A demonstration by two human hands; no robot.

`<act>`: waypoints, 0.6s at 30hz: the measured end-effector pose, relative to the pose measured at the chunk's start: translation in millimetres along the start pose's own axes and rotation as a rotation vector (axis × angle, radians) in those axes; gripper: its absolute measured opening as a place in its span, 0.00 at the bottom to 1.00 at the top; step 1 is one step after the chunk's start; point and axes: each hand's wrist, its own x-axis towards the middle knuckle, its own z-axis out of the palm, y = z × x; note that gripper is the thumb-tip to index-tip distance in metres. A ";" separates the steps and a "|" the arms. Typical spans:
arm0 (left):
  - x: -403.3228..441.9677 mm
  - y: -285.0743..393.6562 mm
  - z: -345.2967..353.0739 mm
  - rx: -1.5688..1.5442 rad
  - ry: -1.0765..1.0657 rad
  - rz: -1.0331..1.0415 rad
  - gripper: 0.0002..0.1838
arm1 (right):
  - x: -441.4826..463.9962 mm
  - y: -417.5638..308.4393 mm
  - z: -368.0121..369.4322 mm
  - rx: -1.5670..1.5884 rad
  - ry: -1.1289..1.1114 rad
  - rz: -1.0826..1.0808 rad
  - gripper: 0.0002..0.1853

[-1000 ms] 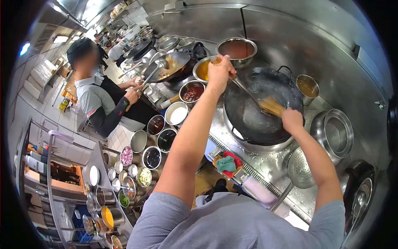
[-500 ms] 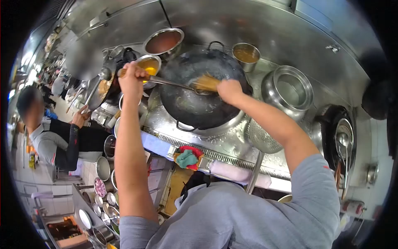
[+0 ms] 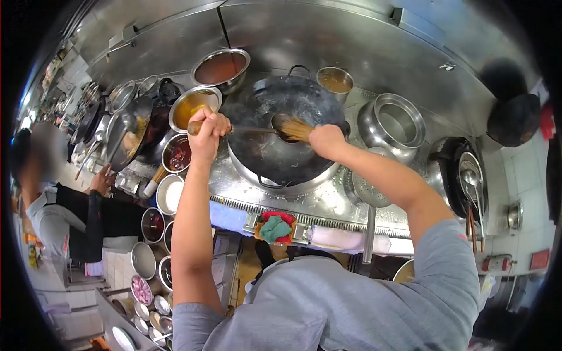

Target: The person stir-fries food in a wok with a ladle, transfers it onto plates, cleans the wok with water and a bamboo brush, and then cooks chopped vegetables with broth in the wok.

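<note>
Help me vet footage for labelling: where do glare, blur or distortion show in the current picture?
Head view: fisheye distortion bows the steel wall, corners black; head view: glare whitens patches of the counter near the wok; head view: the co-worker has a blurred-out face.

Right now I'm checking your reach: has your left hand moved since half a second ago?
Yes, the left hand has shifted rightward in view, closer to the wok.

The person's two hands (image 3: 209,132) (image 3: 327,141) hold one ladle (image 3: 253,129) and one brush (image 3: 297,129).

Brush (image 3: 297,129) grip hidden w/in R fingers (image 3: 317,139) — ladle (image 3: 253,130) bowl part-hidden.
</note>
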 end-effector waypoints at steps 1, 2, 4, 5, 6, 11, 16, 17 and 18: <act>-3.2 0.4 -2.5 0.010 -0.064 0.003 0.10 | 6.5 7.6 1.4 -0.011 -0.023 0.092 0.09; -4.6 2.2 -7.6 0.028 -0.124 0.017 0.10 | 13.8 12.2 -3.0 -0.024 -0.035 0.176 0.09; -9.1 -5.7 -25.3 0.032 -0.196 0.063 0.10 | 13.2 -5.2 -34.2 -0.018 0.080 0.157 0.08; -11.8 -6.9 -29.8 0.043 -0.205 0.062 0.11 | 9.0 -22.1 -40.8 -0.065 0.073 0.112 0.08; -14.9 -6.5 -29.6 -0.004 -0.195 0.051 0.12 | 2.2 -36.4 -42.8 -0.109 0.057 0.079 0.08; -17.6 -13.1 -51.3 -0.030 -0.260 0.056 0.14 | 35.3 -39.9 -26.9 -0.142 0.057 0.267 0.08; -11.7 -13.1 -62.3 -0.004 -0.311 0.026 0.11 | 27.0 -70.9 -19.6 -0.235 0.041 0.195 0.07; -17.6 -11.4 -66.8 -0.014 -0.323 0.012 0.11 | 26.3 -50.7 -25.1 -0.153 0.056 0.324 0.08; -24.4 -8.5 -69.7 0.096 -0.308 0.036 0.10 | 22.7 -32.3 -30.7 -0.077 0.077 0.449 0.09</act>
